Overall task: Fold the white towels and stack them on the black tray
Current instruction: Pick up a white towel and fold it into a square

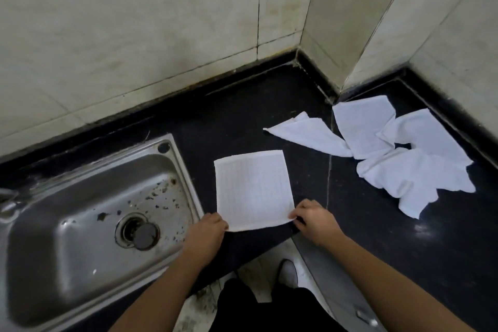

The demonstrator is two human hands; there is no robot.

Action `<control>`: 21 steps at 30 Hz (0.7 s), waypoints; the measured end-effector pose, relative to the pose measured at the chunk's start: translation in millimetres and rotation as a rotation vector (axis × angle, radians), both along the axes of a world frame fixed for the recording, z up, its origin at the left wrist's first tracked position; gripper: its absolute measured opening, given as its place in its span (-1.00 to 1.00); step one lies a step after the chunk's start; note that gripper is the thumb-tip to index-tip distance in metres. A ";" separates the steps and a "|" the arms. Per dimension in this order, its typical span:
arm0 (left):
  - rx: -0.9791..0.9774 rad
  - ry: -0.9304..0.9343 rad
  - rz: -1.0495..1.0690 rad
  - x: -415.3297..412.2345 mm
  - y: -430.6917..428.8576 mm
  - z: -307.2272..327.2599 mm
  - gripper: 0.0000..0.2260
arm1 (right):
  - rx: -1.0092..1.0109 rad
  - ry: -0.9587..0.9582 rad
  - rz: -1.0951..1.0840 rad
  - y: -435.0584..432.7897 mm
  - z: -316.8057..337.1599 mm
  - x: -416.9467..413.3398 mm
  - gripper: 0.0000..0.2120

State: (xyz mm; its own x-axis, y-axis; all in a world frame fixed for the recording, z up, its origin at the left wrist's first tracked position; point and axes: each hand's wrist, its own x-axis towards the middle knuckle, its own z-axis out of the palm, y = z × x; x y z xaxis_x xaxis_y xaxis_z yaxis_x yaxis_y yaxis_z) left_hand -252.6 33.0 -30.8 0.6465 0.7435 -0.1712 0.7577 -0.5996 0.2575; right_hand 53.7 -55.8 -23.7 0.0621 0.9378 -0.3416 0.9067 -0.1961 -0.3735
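Observation:
A white towel (253, 188) lies flat on the black countertop (237, 127), a neat rectangle just right of the sink. My left hand (207, 232) pinches its near left corner. My right hand (314, 219) pinches its near right corner. Several loose white towels (398, 153) lie crumpled and overlapping in a heap at the far right of the counter, near the wall corner. No black tray is in view.
A stainless steel sink (43, 248) with a drain plug fills the left side. Tiled walls (161, 29) close the counter at the back and right. Below the counter's front edge are the floor, my dark trousers and a white shoe (289, 271).

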 end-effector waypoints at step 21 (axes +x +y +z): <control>-0.658 -0.337 0.695 12.2 64.5 20.9 -0.86 | -0.098 0.583 -0.580 65.1 12.1 19.3 -0.87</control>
